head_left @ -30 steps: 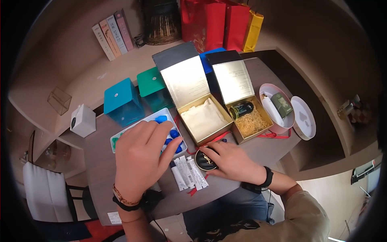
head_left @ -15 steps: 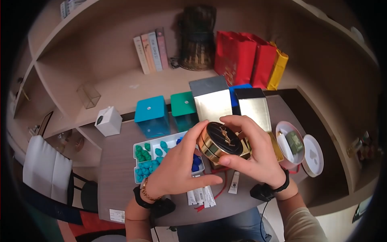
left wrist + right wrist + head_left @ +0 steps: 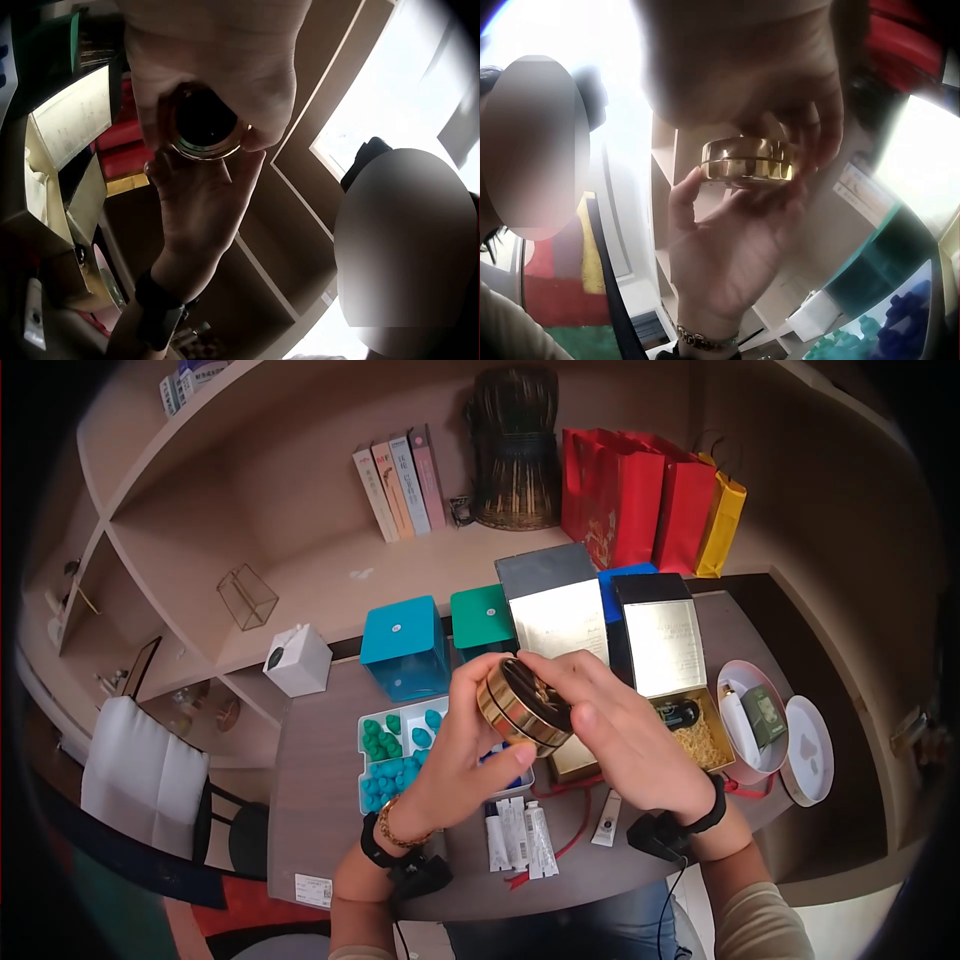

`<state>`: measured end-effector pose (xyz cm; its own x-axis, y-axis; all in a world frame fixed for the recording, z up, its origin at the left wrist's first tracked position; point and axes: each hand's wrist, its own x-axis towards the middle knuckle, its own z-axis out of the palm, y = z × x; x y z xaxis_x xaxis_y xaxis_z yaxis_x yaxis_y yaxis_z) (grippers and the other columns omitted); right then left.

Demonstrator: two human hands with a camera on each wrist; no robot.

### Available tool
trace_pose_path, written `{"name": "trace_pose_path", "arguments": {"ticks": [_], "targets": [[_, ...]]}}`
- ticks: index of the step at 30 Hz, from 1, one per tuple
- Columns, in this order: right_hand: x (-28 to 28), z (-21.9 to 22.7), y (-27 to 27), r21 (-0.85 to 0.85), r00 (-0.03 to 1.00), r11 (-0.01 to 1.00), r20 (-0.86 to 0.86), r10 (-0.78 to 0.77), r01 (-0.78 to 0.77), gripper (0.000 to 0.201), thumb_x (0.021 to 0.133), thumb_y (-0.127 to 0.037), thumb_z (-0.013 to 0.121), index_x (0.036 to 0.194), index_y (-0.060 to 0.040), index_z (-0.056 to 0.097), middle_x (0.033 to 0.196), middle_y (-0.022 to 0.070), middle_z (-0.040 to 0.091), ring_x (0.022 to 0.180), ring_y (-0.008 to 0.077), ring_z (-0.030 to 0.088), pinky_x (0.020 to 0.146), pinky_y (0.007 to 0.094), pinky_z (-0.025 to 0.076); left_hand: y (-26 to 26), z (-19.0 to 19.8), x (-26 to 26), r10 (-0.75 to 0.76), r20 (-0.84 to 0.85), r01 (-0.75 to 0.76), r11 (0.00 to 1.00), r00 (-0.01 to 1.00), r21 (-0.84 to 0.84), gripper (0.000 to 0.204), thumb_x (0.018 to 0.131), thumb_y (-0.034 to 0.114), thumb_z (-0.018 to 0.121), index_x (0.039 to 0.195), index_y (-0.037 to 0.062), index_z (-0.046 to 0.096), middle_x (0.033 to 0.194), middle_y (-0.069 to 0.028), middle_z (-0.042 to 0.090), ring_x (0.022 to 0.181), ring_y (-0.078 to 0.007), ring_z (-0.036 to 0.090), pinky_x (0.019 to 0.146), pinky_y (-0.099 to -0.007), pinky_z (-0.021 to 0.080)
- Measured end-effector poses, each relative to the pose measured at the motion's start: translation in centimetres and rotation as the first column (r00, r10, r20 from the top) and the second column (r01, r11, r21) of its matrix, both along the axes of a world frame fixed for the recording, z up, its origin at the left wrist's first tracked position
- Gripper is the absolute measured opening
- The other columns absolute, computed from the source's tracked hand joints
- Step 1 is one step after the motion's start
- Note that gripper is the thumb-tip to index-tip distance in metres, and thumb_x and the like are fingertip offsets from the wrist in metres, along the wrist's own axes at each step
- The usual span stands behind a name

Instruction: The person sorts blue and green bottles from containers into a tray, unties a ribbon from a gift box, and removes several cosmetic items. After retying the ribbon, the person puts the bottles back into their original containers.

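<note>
My left hand [image 3: 455,760] has a thin gold chain bracelet [image 3: 392,830] on the wrist. Right behind it, toward 6 o'clock, sits a black strap [image 3: 371,848] with a chunky black box [image 3: 420,875] stuck on it. My right hand [image 3: 625,745] has a black band [image 3: 712,812] round the wrist too. A dark little box [image 3: 657,835] hangs off that band at 9 o'clock, and a thin black cable [image 3: 668,895] runs down from it toward 6 o'clock. My right arm wears a light tan sleeve [image 3: 755,920]. My left forearm has no sleeve near the wrist.
</note>
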<state>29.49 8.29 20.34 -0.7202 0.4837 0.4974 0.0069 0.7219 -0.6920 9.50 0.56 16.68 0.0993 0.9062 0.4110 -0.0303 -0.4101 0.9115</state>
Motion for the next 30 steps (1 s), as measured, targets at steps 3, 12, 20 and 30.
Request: {"name": "trace_pose_path", "arguments": {"ticks": [3,12,20,30], "targets": [[0.2,0.5,0.1,-0.072,1.000,0.997,0.001,0.018,-0.018,0.060,0.111,-0.042,0.032,0.145,0.0057,0.047,0.125,0.0226,0.055,0.109,0.0406,0.061,0.091,0.0416,0.050,0.6,-0.6,-1.0,-0.066,0.187,0.091,0.987,0.980,-0.131,0.073,0.098,0.023,0.065,0.153,0.0101,0.019,0.142,-0.0103,0.040,0.133,-0.0188,0.044,0.111,-0.0411,0.042],[-0.5,-0.3,-0.2,0.100,0.999,0.994,-0.007,-0.051,0.052,0.056,0.105,-0.037,0.053,0.142,0.0056,0.050,0.132,0.0227,0.056,0.115,0.0415,0.061,0.094,0.0439,0.051,0.5,-1.1,-0.6,-0.036,0.179,0.056,0.993,0.983,-0.106,0.069,0.100,0.033,0.061,0.151,0.0060,0.021,0.139,-0.0085,0.045,0.131,-0.0179,0.047,0.111,-0.0355,0.040],[0.2,0.1,0.4,0.091,0.984,0.989,-0.140,-0.106,0.119,0.047,0.105,-0.035,0.054,0.131,0.0040,0.060,0.116,0.0211,0.066,0.105,0.0388,0.066,0.088,0.0422,0.053,0.3,0.1,-0.3,-0.177,0.286,0.221,0.967,0.942,-0.128,0.099,0.083,0.007,0.079,0.158,0.0112,0.015,0.148,-0.0119,0.041,0.141,-0.0225,0.041,0.117,-0.0387,0.037],[1.6,1.2,0.9,-0.289,0.987,0.957,-0.148,-0.060,0.015,0.049,0.110,-0.036,0.045,0.117,0.0075,0.066,0.106,0.0245,0.070,0.098,0.0357,0.070,0.088,0.0393,0.052,0.0,1.0,-0.1,-0.261,0.167,0.298,0.918,0.951,-0.260,0.125,0.070,-0.011,0.083,0.161,0.0179,0.003,0.159,-0.0161,0.034,0.147,-0.0251,0.037,0.118,-0.0417,0.037]]}}
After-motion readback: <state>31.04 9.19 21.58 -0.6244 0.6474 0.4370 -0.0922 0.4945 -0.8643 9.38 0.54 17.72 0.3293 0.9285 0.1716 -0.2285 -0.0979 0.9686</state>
